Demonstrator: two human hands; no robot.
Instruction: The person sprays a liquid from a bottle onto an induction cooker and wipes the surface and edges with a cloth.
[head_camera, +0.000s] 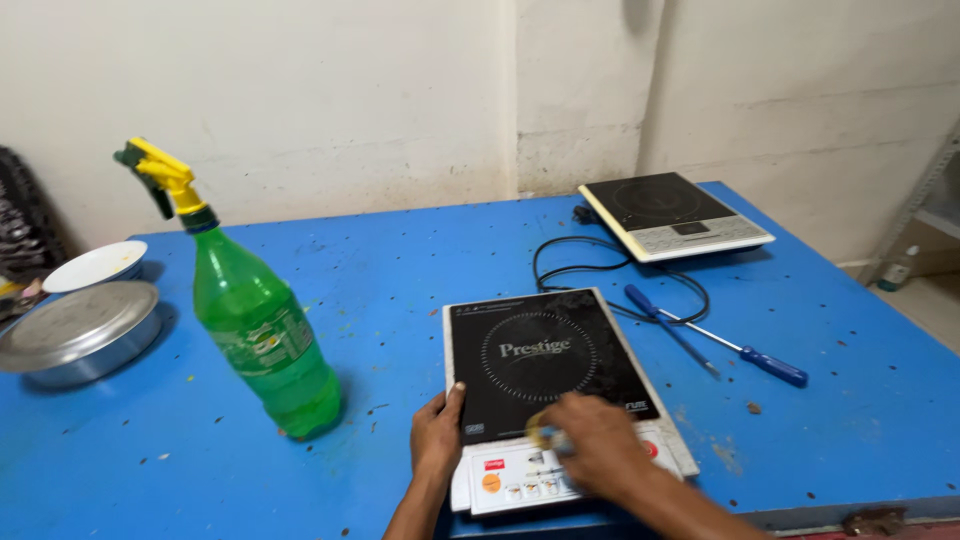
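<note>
Nearest me, low centre of the frame, sits the cooktop (550, 385): a flat slab with a black glass top, a dotted white ring printed on it, white edges, and a pale control strip along its near edge with small buttons and orange and red stickers. It lies flat on the blue table (400, 260), its near end just at the table's front edge.

Left hand (437, 432) is on the cooktop's near-left corner, thumb up on the black glass, fingers wrapped round the side, clamped on the edge. Right hand (598, 440) is blurred over the control strip, fingers curled together around something small and yellowish; I can't tell what it is.

Left of centre stands a green spray bottle (262, 335), upright, yellow trigger head, a pale label band round its middle. Far left, a steel tin (75, 335) with its lid on, and a white bowl (97, 264) just behind it. Right of the cooktop, two blue-handled screwdrivers (715, 340) lie side by side, near a looping black cord (600, 270). Upper right, a second cooktop (672, 213), black top, white rim.
</note>
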